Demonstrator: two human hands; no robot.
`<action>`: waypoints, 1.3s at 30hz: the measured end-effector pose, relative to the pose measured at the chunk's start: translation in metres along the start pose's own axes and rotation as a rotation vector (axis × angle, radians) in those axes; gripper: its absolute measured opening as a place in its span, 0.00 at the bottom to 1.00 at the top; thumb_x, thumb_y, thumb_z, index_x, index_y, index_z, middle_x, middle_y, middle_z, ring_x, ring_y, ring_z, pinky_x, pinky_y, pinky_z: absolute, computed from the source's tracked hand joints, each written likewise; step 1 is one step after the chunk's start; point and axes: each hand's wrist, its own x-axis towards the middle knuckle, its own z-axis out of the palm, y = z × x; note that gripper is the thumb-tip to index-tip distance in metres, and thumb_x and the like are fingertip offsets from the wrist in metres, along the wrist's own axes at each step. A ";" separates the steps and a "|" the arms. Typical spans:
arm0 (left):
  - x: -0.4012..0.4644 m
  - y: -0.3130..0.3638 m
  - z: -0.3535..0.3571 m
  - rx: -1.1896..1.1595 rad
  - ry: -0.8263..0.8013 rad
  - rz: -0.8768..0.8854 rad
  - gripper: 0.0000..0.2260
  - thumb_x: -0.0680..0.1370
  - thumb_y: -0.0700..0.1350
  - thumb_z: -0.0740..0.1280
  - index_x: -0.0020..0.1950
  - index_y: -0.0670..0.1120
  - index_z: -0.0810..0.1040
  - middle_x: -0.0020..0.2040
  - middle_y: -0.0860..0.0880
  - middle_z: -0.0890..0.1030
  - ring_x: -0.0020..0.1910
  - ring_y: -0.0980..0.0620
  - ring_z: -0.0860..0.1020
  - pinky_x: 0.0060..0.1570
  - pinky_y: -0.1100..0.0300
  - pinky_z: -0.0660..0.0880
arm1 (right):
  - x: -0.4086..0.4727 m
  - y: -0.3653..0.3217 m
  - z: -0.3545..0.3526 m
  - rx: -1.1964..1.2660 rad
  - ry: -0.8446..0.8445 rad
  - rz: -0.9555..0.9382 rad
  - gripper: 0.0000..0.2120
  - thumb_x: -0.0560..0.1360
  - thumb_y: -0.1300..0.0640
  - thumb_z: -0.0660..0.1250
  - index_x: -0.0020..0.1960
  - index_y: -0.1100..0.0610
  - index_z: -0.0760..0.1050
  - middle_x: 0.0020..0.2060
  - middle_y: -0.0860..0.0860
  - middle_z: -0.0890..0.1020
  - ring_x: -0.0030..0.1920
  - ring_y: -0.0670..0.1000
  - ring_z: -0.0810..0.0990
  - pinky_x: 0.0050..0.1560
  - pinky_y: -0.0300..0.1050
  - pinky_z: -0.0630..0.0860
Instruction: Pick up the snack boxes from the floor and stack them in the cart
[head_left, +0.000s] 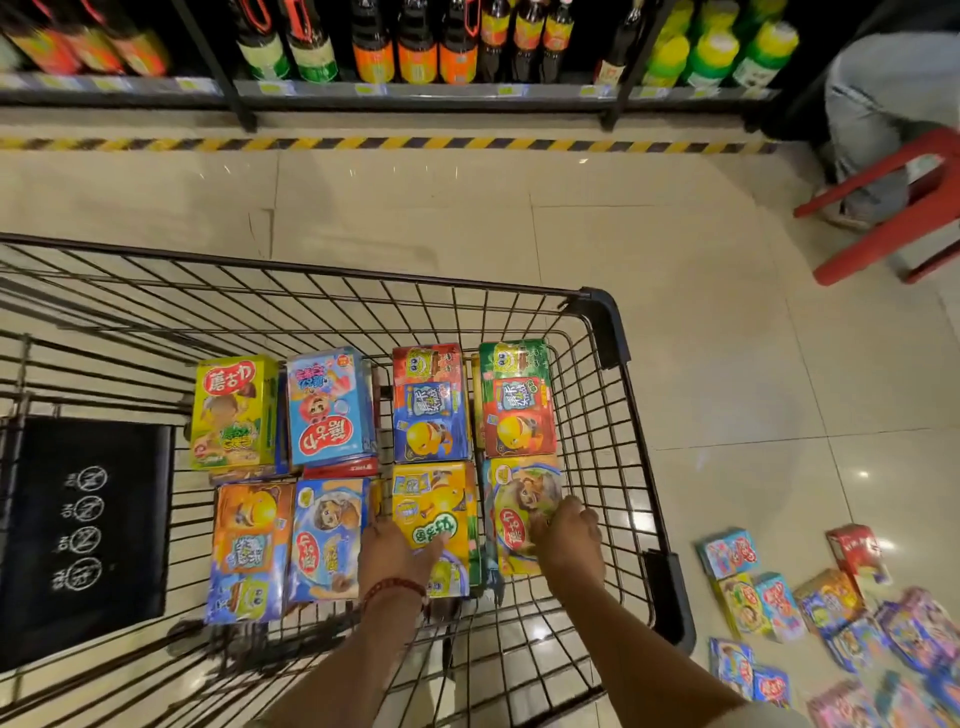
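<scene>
Overhead view into a wire shopping cart (597, 395) standing on a tiled floor (727, 332). At far left, a black folded seat flap (88, 519) with white printed symbols lies against the cart's end. To its right, snack boxes fill the cart bed in two rows of four. Far row, left to right: a yellow-green box (234, 410), a light-blue box (330, 405), a red-and-blue box (430, 402) and a green-and-red box (517, 397). Near row: an orange-and-blue box (249, 551), a blue box (324, 535), a yellow box (434, 509) and a box with a cartoon face (519, 499). The left hand (397, 551), a red beaded bracelet (392, 587) at its wrist, lies on the yellow box with fingers extended and flat, gripping nothing. The right hand (566, 535) rests on the cartoon-face box beside the cart's right wall, fingers curled over the box's top; whether it grasps the box or only presses it cannot be told. Right of the cart, more snack boxes lie scattered on the floor (831, 623). Upper right: a red plastic stool (883, 208). Along the top, a shelf of bottles (415, 47).
</scene>
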 end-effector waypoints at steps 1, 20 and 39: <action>0.000 0.002 -0.005 0.039 -0.007 0.018 0.40 0.72 0.63 0.67 0.73 0.38 0.58 0.69 0.40 0.68 0.68 0.43 0.69 0.59 0.52 0.72 | -0.004 -0.001 -0.004 -0.001 0.006 -0.007 0.19 0.78 0.49 0.60 0.64 0.59 0.63 0.62 0.58 0.69 0.63 0.56 0.69 0.56 0.51 0.71; -0.140 0.190 -0.095 0.589 0.057 1.066 0.31 0.75 0.60 0.64 0.71 0.44 0.65 0.69 0.44 0.70 0.67 0.45 0.69 0.65 0.56 0.67 | -0.141 0.078 -0.156 -0.299 0.523 -0.153 0.18 0.80 0.46 0.54 0.65 0.55 0.66 0.61 0.53 0.72 0.62 0.56 0.71 0.56 0.49 0.71; -0.395 0.260 0.215 1.247 -0.100 1.710 0.31 0.76 0.62 0.59 0.74 0.48 0.58 0.72 0.47 0.64 0.71 0.47 0.63 0.68 0.50 0.60 | -0.233 0.458 -0.169 -0.060 0.550 0.411 0.20 0.67 0.46 0.73 0.52 0.58 0.77 0.46 0.54 0.79 0.48 0.57 0.80 0.42 0.49 0.75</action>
